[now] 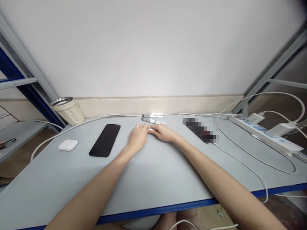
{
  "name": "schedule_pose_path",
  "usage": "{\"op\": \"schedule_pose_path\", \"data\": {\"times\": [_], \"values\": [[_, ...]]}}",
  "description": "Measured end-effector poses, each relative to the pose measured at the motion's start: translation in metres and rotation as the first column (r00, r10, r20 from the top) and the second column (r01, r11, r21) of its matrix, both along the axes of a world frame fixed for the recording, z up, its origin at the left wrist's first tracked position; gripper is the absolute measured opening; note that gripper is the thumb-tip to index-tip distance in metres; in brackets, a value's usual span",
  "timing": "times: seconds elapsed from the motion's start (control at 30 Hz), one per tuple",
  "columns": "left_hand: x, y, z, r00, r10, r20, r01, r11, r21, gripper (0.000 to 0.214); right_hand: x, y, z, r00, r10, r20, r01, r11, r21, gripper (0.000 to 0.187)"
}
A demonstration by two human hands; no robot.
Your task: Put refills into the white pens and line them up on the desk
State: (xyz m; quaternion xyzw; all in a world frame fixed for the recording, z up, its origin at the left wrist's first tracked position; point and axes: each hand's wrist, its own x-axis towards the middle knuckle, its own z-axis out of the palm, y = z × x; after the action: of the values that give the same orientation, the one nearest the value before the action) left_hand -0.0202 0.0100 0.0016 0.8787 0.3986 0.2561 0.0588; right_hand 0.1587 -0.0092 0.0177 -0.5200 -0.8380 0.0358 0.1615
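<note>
My left hand (137, 137) and my right hand (163, 132) lie palm down at the middle of the grey table, their fingertips meeting. A small white patch shows at the fingertips, and I cannot tell whether it is a pen or a fingernail. Just beyond the hands, several white pens (153, 118) lie side by side near the wall. To the left of my left hand is a black smartphone (105, 140), face up. To the right of my right hand lies a dark device with a pixelated, obscured surface (200, 130).
A white earbud case (68, 145) and a cream tumbler (67, 111) lying on its side stand at the left of the grey table (72, 191). A white power strip (263, 135) with plugged-in chargers lies at the right. White cables run along the back and over the front edge.
</note>
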Motion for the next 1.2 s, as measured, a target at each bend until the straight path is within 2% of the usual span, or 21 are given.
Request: {"op": "schedule_pose_path", "data": {"times": [0.2,0.5,0.73,0.9,1.1,1.2], "values": [[-0.001,0.006,-0.001,1.000,0.006,-0.016,-0.007,0.994,-0.105,0.034,-0.002,-0.002,0.000,0.999,-0.023,0.046,0.023,1.000,0.014,0.041],[-0.003,0.003,0.004,0.991,-0.010,0.135,0.037,0.980,-0.197,0.021,-0.005,-0.001,0.002,0.997,-0.070,0.037,0.072,0.997,-0.034,0.038],[-0.002,-0.002,0.011,0.988,-0.020,0.153,0.050,0.980,-0.193,0.021,0.001,-0.002,0.002,0.996,-0.069,-0.049,0.066,0.996,-0.065,0.038],[0.003,-0.004,0.013,0.983,0.024,0.179,0.012,0.980,-0.200,0.021,0.003,-0.004,-0.003,0.993,-0.098,-0.067,0.096,0.995,-0.031,0.038],[0.003,-0.006,0.011,0.979,0.058,0.198,-0.014,0.976,-0.218,0.022,0.004,-0.004,-0.007,0.997,-0.080,-0.024,0.080,0.997,0.012,0.038],[0.003,-0.009,0.010,0.980,0.071,0.187,-0.018,0.962,-0.271,0.025,0.007,-0.007,-0.006,0.999,-0.031,0.026,0.030,0.999,0.042,0.036]]}}
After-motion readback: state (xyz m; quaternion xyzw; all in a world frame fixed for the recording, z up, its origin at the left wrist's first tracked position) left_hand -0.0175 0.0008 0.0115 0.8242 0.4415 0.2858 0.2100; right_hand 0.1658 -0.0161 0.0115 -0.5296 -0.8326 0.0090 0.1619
